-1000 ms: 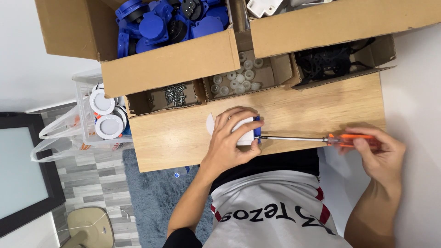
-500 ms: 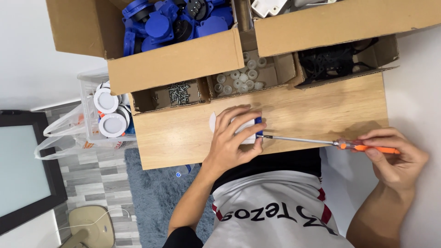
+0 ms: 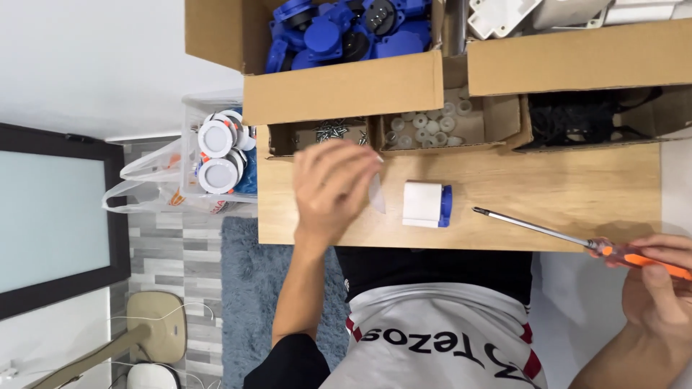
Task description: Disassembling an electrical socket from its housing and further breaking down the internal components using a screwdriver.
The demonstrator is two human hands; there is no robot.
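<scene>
The white-and-blue part (image 3: 425, 204) lies free on the wooden board (image 3: 562, 194). At its 9 o'clock, the left hand (image 3: 333, 189) hovers, blurred, fingers loosely spread, holding nothing. At 4 o'clock, the right hand (image 3: 659, 284) grips the screwdriver (image 3: 569, 238). Judged step: repositioning; next requires steadying the part.

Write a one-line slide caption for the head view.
Left hand lifted over wooden table, right hand holding orange-handled screwdriver, white-and-blue part lying between.

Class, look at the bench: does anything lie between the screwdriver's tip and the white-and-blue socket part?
Nothing visible does. Bare wooden benchtop separates the screwdriver tip from the white-and-blue socket part; the left hand hovers on the far side.
</scene>
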